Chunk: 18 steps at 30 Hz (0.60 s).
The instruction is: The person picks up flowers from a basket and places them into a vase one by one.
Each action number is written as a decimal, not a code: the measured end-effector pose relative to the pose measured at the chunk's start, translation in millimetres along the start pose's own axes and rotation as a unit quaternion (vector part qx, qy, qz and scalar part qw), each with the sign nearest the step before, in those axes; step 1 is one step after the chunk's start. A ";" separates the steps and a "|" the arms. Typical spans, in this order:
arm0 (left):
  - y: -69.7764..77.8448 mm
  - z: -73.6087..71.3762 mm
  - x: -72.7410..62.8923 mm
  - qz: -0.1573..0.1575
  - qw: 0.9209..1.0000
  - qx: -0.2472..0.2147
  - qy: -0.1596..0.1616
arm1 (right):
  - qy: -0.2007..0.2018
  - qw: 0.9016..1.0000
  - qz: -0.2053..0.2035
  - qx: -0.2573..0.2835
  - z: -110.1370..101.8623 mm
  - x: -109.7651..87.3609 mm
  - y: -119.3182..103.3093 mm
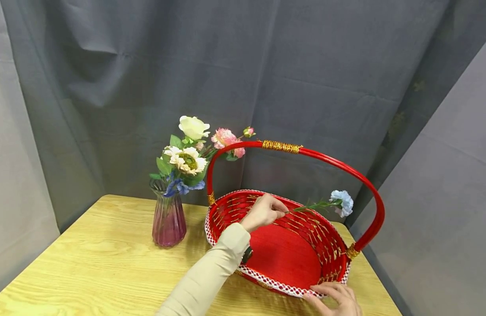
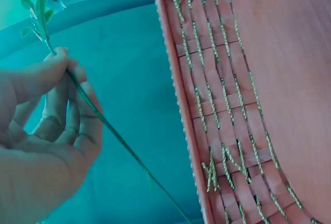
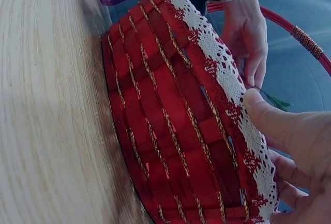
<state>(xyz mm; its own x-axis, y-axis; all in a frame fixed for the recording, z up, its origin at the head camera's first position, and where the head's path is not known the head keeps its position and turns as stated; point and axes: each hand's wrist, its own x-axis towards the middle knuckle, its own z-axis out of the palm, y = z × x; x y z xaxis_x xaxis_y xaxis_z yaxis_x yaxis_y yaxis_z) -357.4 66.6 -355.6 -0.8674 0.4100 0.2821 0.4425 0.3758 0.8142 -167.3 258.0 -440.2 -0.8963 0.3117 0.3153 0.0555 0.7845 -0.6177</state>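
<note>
My left hand [image 1: 265, 212] pinches the thin green stem of a light blue carnation [image 1: 342, 203] between thumb and fingertips, above the inside of a red woven basket [image 1: 284, 259]. The flower head points right, past the basket's far rim. In the left wrist view the stem [image 2: 121, 140] runs down beyond the left hand [image 2: 57, 113], beside the woven wall. My right hand [image 1: 334, 299] grips the near rim at the right. In the right wrist view its thumb lies on the white lace trim [image 3: 227, 76], with the fingers [image 3: 289, 180] on the rim's other side.
A pink-purple glass vase [image 1: 169, 221] holding white, pink and blue flowers [image 1: 186, 160] stands left of the basket. The red basket handle [image 1: 337, 163], wrapped in gold at its top, arches over it. All stand on a wooden table [image 1: 108, 263] before a grey curtain [image 1: 187, 66].
</note>
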 end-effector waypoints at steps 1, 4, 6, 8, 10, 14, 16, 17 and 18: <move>0.6 -2.3 -1.4 0.001 1.000 0.001 0.003 | -0.005 1.000 0.004 -0.001 -0.5 -0.1 -0.4; 0.4 -8.3 -5.1 0.008 1.000 0.011 0.012 | -0.003 1.000 0.011 -0.005 0.3 0.3 -1.7; -0.4 -11.8 -7.9 0.011 1.000 0.013 0.015 | 0.007 1.000 0.004 -0.006 1.5 0.7 -2.1; -1.6 -14.4 -11.0 0.018 1.000 0.013 0.019 | 0.012 1.000 0.000 -0.008 2.5 1.2 -2.3; -3.5 -16.1 -14.1 0.025 0.999 0.008 0.019 | 0.009 1.000 -0.006 -0.007 2.3 1.0 -1.6; -4.6 -20.2 -20.7 0.045 0.999 -0.007 0.010 | -0.010 1.000 -0.003 -0.012 0.2 1.0 1.4; -4.3 -23.5 -23.7 0.053 0.998 -0.013 0.008 | -0.009 1.000 -0.005 -0.011 -0.1 1.2 1.8; -3.9 -25.6 -25.3 0.056 0.998 -0.016 0.008 | -0.007 1.000 -0.006 -0.012 0.0 1.5 1.8; -3.6 -27.9 -26.9 0.058 0.998 -0.017 0.008 | -0.003 1.000 -0.010 -0.009 0.3 1.7 1.2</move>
<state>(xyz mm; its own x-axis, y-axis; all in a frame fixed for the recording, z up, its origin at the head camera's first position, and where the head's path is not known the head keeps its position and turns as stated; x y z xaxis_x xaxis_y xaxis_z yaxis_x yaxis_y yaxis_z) -342.0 31.1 -351.9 -0.8146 0.4350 0.3836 0.5325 0.2988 0.7919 -168.9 259.3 -440.7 -0.8996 0.2938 0.3230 0.0466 0.8002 -0.5979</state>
